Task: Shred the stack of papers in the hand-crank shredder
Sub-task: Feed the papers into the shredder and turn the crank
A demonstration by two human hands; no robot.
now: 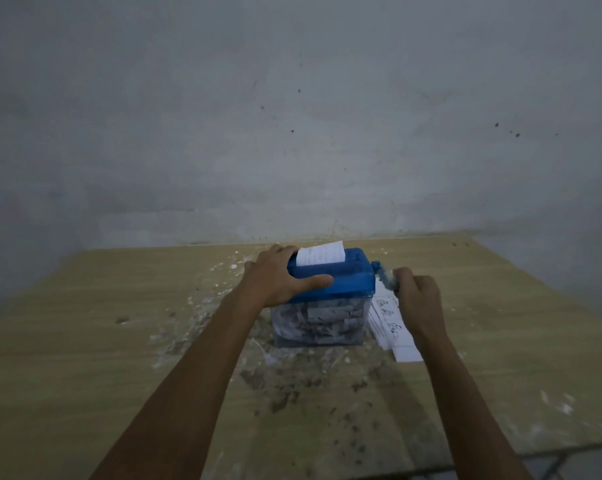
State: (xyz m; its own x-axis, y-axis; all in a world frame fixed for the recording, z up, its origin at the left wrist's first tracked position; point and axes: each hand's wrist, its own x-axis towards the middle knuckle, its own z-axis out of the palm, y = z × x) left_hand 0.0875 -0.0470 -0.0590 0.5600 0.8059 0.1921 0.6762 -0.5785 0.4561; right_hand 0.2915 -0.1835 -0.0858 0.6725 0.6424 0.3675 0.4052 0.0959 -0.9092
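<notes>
Cranking a sheet (pixel 321 253) down through the slot of the blue shredder (pixel 330 282), sitting just below centre of the frame on the tan table (pixel 85 341). Left hand (pixel 275 278) clamped over the lid's left end, fingers curled round the far edge, thumb stretched flat along the near face. Right hand (pixel 417 299) fisted round the crank handle (pixel 386 277) at the shredder's right side, fingers closed tight on it; handle blurred. Best done, by the look of it, with steady downward weight from the left palm to stop the light plastic body rocking, and smooth even turns, not jerks, to keep thin paper from bunching in the cutters. Worth watching too: clear bin (pixel 318 323) beneath the lid looks packed with grey-white strips, so likely near needing emptying. Remaining stack of papers (pixel 393 327) lying flat just right of the bin, under the right wrist, printed and white, crisp-edged. Tabletop smooth wood-grain laminate, littered with paper flecks and dust. Wall behind matt, grey, speckled
</notes>
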